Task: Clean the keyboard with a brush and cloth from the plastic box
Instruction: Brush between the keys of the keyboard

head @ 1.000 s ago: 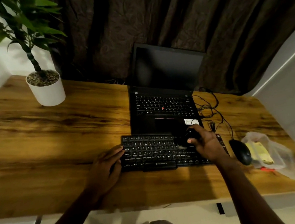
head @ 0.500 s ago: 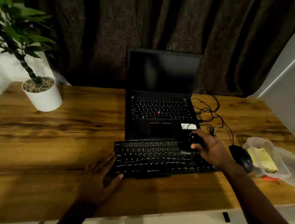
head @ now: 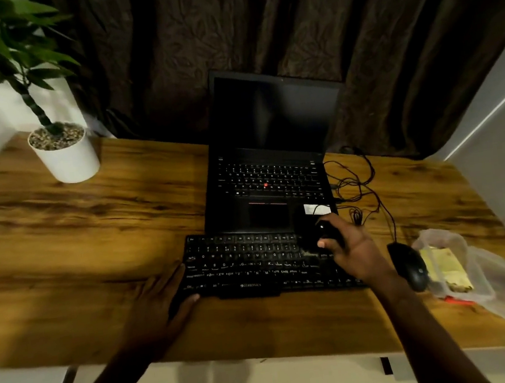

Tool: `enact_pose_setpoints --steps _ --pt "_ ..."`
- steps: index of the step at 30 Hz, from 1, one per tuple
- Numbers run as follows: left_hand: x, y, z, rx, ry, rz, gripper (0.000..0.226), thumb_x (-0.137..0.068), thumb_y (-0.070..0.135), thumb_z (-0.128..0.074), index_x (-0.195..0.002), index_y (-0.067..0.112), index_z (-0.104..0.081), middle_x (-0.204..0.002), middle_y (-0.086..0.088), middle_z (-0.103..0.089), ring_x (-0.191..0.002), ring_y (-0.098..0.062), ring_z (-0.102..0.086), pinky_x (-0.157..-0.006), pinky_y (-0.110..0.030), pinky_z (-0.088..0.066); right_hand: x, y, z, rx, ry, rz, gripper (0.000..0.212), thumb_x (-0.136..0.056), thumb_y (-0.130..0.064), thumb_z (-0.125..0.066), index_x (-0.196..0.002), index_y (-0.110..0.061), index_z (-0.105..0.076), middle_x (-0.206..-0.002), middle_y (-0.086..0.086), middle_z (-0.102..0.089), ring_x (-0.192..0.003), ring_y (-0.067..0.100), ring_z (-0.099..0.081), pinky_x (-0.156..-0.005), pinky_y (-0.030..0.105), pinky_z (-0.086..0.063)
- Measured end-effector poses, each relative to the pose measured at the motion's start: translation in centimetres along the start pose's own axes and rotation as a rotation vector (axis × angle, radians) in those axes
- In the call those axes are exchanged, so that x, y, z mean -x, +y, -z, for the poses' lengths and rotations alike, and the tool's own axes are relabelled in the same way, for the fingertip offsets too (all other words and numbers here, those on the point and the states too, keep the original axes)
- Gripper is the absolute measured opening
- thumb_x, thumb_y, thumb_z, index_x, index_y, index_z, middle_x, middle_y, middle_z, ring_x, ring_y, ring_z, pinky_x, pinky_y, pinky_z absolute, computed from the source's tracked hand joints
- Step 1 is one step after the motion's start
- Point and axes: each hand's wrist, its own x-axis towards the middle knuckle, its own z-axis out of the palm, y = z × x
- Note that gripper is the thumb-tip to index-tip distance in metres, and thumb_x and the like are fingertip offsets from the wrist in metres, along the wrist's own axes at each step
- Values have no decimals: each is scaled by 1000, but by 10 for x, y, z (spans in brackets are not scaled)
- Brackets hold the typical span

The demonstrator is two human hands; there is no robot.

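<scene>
A white plant pot (head: 65,157) stands at the far left of the wooden desk (head: 92,243). Nearer the camera, the person's left grip (head: 159,301) lies released and flat, its straight fingers against the left end of the keyboard (head: 253,264) and its thumb at the front corner, apparently bracing it. The black keyboard lies with its long axis running left to right across the desk, just in front of an open laptop (head: 268,173) with a dark screen. Over the keyboard's right part, near the top rows, the right grip (head: 354,252) is curled round a dark brush (head: 310,235); whether the bristles touch the keys is too dim to tell. Most of the keys lie to the left of that grip, so the brushing looks set to travel leftward along the rows, toward the bracing hand. Further right, tangled cables (head: 355,185) trail from the laptop, and a black mouse (head: 409,264) sits just beside the keyboard's right end. Beyond the mouse, the clear plastic box (head: 464,270) rests near the desk's right edge with a yellowish cloth (head: 445,269) inside. It is nearer the right grip than the left. The wiping step appears not yet begun.
</scene>
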Motion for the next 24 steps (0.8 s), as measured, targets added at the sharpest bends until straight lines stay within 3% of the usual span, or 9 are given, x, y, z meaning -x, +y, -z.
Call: enact_pose_setpoints --steps 7,11,16,18,22,24 --pt "-1 -2 -2 -21 -8 26 74 -93 72 -30 -145 22 -48 -148 0 -50 -125 -34 -53 -104 -53 -39 -11 -22 -15 -37 -59 18 36 -94 -31 -61 -124 -47 -47 -108 9 -58 -84 18 -64 -54 22 -55" --pt "-1 -1 0 -39 -23 27 73 -94 70 -30 -145 22 -49 -146 0 -52 -122 -33 -55 -103 -51 -38 -20 -8 0 7 8 -23 37 -94 -18 -63 -125 -33 -50 -106 10 -63 -80 15 -66 -48 12 -49" --pt "1 5 4 -65 1 19 74 -95 70 -27 -141 19 -54 -141 -2 -57 -118 -29 -54 -99 -47 -37 -25 -10 -4 47 42 -8 34 -95 -25 -62 -122 -40 -48 -103 7 -61 -86 22 -66 -53 25 -59" --pt "0 6 6 -74 5 18 74 -95 70 -26 -141 18 -54 -140 -3 -58 -118 -29 -54 -99 -46 -36 -27 -27 -15 55 16 37 33 -95 -25 -61 -124 -38 -49 -98 0 -57 -85 17 -63 -55 21 -56" --pt "-1 5 6 -96 10 -7 74 -97 68 -27 -140 15 -54 -138 -5 -59 -115 -32 -56 -96 -50 -40 -33 -56 -32 39 -41 92 35 -95 -26 -60 -124 -40 -47 -102 1 -56 -93 16 -57 -72 36 -59" --pt "-1 5 6 -102 17 -16 73 -97 67 -29 -140 15 -55 -138 -6 -59 -114 -34 -58 -95 -51 -42 -38 -56 -29 8 -56 92 35 -95 -24 -61 -124 -39 -47 -105 2 -59 -92 16 -60 -69 35 -61"
